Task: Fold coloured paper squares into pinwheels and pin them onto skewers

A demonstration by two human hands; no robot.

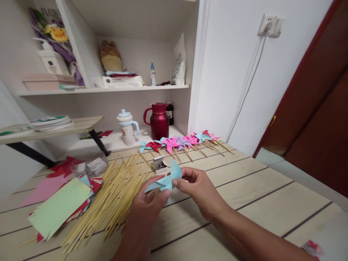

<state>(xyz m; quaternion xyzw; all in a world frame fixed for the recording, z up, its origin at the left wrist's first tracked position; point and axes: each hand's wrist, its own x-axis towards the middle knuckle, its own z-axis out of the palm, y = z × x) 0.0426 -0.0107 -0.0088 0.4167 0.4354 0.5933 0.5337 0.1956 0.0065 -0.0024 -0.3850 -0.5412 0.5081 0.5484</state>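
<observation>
Forearms (244, 228), blue pinwheel (166, 182), between left grip (149, 203) and right grip (200, 190)

I can make out only "FLOW", its end cut off, on the pale backing (43, 5) at upper left; print on the flat white box (123, 82), pump bottle (56, 64) and white bag (179, 59) is too small for me.

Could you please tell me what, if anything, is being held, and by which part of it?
A light-blue folded-paper pinwheel: the left grip holds its left and lower side, the right grip its right edge.
</observation>
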